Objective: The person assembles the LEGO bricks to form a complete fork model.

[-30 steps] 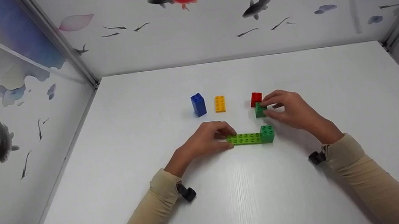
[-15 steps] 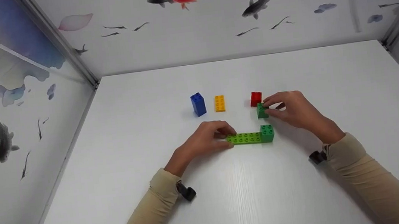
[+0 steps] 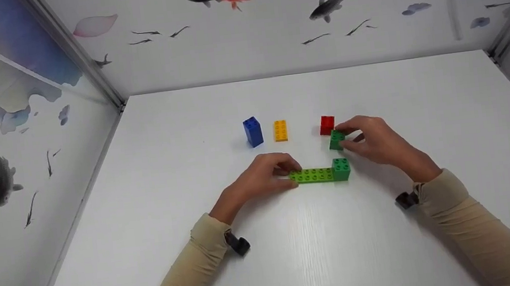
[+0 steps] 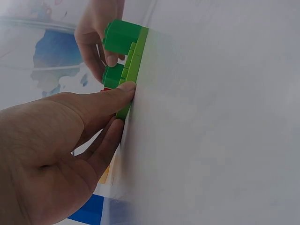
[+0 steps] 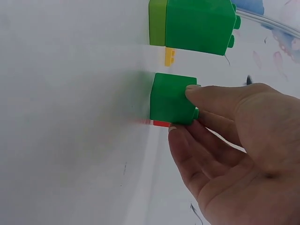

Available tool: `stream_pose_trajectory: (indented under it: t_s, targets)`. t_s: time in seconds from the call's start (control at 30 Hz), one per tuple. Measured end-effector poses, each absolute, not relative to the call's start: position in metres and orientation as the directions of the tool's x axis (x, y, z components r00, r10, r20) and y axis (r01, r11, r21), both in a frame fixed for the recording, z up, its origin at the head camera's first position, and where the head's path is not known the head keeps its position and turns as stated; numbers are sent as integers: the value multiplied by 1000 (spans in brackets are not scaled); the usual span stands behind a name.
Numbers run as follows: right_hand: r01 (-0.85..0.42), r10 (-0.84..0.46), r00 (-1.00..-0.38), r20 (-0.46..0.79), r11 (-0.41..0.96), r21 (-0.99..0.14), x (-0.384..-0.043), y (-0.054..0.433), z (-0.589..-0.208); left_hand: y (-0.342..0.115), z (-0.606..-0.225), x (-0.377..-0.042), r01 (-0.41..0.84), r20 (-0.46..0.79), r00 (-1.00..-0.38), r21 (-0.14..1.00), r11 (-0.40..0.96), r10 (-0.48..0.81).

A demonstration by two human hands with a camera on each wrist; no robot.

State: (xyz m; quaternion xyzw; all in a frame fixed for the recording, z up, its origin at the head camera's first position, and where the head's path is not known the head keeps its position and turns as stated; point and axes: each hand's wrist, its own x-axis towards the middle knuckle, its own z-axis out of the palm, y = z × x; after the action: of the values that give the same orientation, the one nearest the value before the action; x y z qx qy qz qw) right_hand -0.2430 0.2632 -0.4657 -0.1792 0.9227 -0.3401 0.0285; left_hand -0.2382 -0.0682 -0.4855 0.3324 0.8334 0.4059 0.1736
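My left hand (image 3: 268, 177) pinches the left end of a long lime-green building plate (image 3: 314, 175) between thumb and fingers. On the plate's right end sits a dark green building brick (image 3: 341, 169) with its studs up. Behind it, my right hand (image 3: 372, 141) grips a second green building brick (image 3: 336, 140) between thumb and fingertips; in the right wrist view this held brick (image 5: 173, 98) is apart from the plate and its brick. Just behind the held brick is a red brick (image 3: 327, 125), partly hidden in both wrist views.
A tall blue brick (image 3: 253, 132) stands upright to the left on the white table (image 3: 269, 266). Beside it lies a flat yellow plate (image 3: 280, 131). White walls printed with fish (image 3: 332, 2) rise along the table's back and left edges.
The green brick in my right hand has shifted slightly to the right and turned a little. My left hand and the lime-green plate stay in place.
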Motion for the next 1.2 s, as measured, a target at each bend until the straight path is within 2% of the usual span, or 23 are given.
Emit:
stream_pose_trajectory:
  t_s: [0.27, 0.6, 1.2]
  targets:
    - [-287, -349, -937, 33, 710, -644, -243, 262, -463, -68, -486, -239, 418, -28, -718, 782, 463, 695]
    - [-377, -361, -918, 167, 659, -650, -237, 261, -454, -67, -486, -239, 414, -27, -723, 783, 465, 690]
    - [-435, -420, -886, 196, 610, -662, -227, 248, -444, -68, -488, -239, 428, -18, -716, 778, 459, 698]
